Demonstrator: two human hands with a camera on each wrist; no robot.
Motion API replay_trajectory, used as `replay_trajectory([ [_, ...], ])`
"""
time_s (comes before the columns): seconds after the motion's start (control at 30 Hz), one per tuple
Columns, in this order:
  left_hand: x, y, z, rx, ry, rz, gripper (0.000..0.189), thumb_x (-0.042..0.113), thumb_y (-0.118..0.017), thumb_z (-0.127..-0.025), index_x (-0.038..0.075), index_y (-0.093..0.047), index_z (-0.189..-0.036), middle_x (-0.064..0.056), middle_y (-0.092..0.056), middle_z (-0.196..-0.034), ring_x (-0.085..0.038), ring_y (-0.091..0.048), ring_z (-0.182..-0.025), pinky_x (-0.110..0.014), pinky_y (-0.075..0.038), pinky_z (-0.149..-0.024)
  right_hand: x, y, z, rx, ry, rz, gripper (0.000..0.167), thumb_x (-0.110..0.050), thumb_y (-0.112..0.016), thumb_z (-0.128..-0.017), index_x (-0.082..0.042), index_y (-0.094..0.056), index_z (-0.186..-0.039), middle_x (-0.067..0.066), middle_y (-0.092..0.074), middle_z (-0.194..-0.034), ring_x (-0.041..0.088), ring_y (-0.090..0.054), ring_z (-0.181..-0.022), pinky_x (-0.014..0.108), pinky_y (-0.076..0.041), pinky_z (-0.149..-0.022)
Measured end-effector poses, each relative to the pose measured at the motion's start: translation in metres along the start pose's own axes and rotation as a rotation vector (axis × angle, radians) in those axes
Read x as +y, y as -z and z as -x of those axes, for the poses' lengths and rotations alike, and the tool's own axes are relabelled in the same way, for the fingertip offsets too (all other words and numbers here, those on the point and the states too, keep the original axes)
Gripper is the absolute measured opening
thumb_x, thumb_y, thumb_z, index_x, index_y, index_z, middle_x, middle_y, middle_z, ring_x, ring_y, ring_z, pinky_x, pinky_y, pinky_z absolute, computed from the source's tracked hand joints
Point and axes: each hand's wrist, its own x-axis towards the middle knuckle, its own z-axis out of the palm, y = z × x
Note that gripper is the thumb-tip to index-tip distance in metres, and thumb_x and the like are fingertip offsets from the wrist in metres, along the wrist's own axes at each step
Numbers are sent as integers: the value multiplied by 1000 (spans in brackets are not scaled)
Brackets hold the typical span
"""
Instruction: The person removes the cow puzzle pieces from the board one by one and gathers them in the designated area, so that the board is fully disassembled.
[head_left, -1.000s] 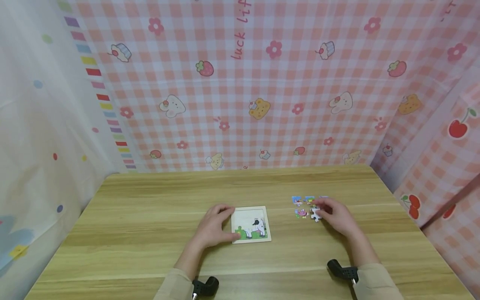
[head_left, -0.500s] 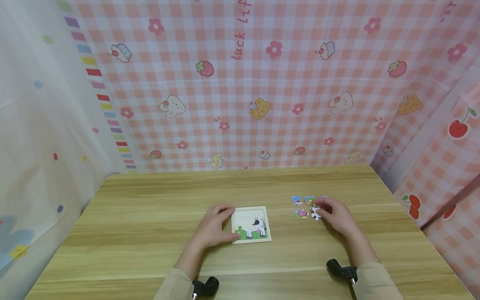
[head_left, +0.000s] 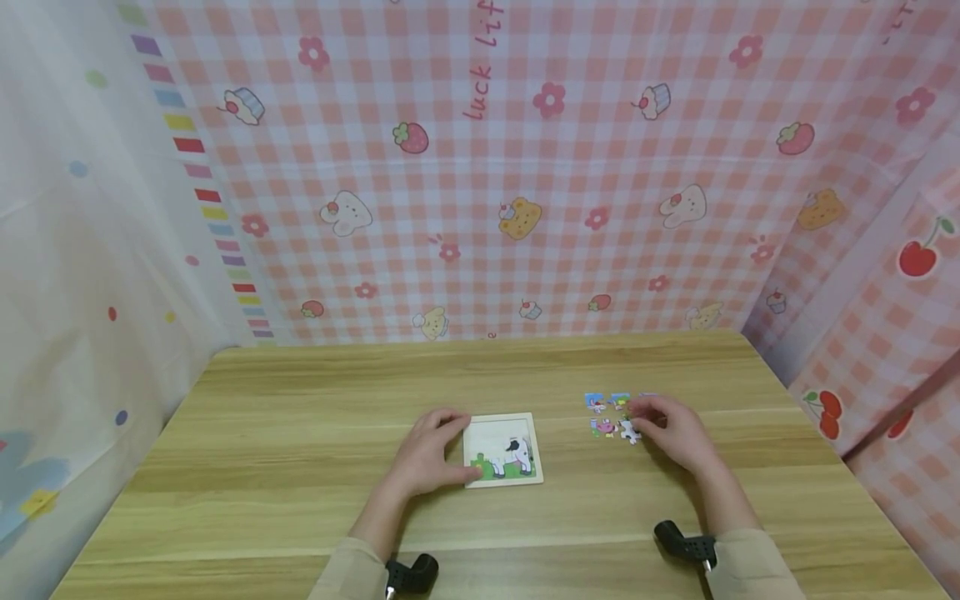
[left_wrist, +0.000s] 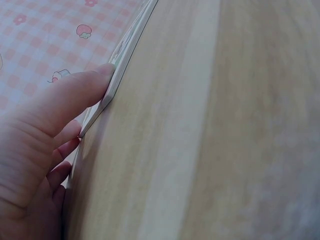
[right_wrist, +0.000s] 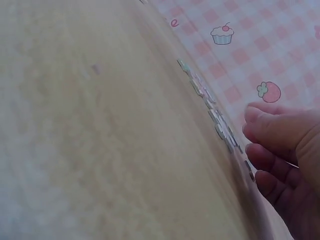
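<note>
In the head view, a square wooden puzzle board (head_left: 503,450) lies mid-table, its lower part filled with a cow's body and green grass. My left hand (head_left: 429,454) grips its left side, thumb on the near corner and fingers at the far corner. The left wrist view shows the thumb (left_wrist: 95,85) on the board's edge. To the right, my right hand (head_left: 675,433) is beside a white jigsaw piece (head_left: 628,432), fingers slightly bent. In the right wrist view its fingertips (right_wrist: 252,112) are just off the row of pieces (right_wrist: 222,130), with no piece visible between them.
Several jigsaw pieces lie around the white one: a pink one (head_left: 603,427), a blue one (head_left: 594,402) and a green-blue one (head_left: 619,400), with another partly hidden behind the right hand. Behind the wooden table (head_left: 300,500) hangs a pink checked cloth (head_left: 480,183).
The white jigsaw piece has shifted slightly left and nearer, turning a little beside the right fingers. The left hand and the puzzle board have stayed put.
</note>
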Motion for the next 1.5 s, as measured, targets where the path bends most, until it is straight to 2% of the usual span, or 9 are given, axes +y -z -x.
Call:
replay_trajectory([
  [0.17,0,0,0,1,4,9,87,49,-83,-73,12,-52,-145,-8,-45,-145,-28,-38,-134,-51,-32,-111,-1,1,1,-28,68,18,21,0,-76,-84,0,-72,-104,7,-68,-94,16,-59,-84,29,-51,-72],
  [0.33,0,0,0,1,4,14,87,50,-83,-73,12,-52,-145,-7,-45,-145,-28,-37,-135,-51,-32,-111,1,0,3,-67,140,83,29,-6,-83,-78,-5,-73,-105,4,-66,-98,19,-56,-89,34,-48,-77],
  [0.43,0,-1,0,0,8,14,87,50,-84,-73,12,-52,-145,-7,-44,-146,-28,-37,-135,-51,-32,-111,2,0,4,-77,130,118,30,-11,-84,-78,-8,-74,-106,5,-65,-102,21,-54,-93,39,-46,-81],
  [0.57,0,-1,0,2,8,11,87,50,-84,-73,13,-52,-145,-6,-44,-146,-27,-37,-135,-51,-32,-111,4,0,4,-82,116,113,30,-11,-84,-78,-8,-74,-106,6,-65,-105,24,-55,-96,43,-45,-85],
  [0.77,0,0,0,3,4,14,87,49,-84,-73,12,-52,-145,-7,-45,-146,-28,-37,-135,-51,-32,-111,6,0,4,-68,129,105,28,-9,-83,-78,-8,-74,-105,7,-65,-106,24,-56,-99,43,-46,-87],
  [1.0,0,0,1,4,-5,16,86,48,-84,-73,11,-52,-145,-7,-45,-145,-28,-37,-135,-51,-32,-111,2,2,4,-51,71,28,26,-7,-81,-81,-4,-74,-106,7,-65,-102,20,-57,-90,32,-49,-76],
  [1.13,0,-1,0,9,-6,16,86,48,-84,-73,11,-52,-144,-7,-45,-145,-29,-37,-135,-52,-33,-110,-7,1,3,-48,48,-18,26,-7,-78,-84,-2,-72,-109,10,-64,-102,21,-58,-86,30,-50,-73],
  [1.23,0,-1,0,11,-8,14,87,48,-84,-73,10,-52,-144,-8,-45,-145,-29,-38,-135,-52,-33,-110,-16,-5,0,-54,73,-57,27,-7,-79,-84,-2,-72,-109,11,-64,-98,23,-56,-84,29,-50,-71],
  [1.5,2,1,0,14,-11,26,86,46,-85,-73,8,-53,-143,-8,-47,-142,-29,-39,-133,-51,-34,-110,-39,-34,-8,-132,225,-115,29,-1,-78,-82,1,-70,-110,12,-63,-96,23,-57,-81,27,-49,-69],
])
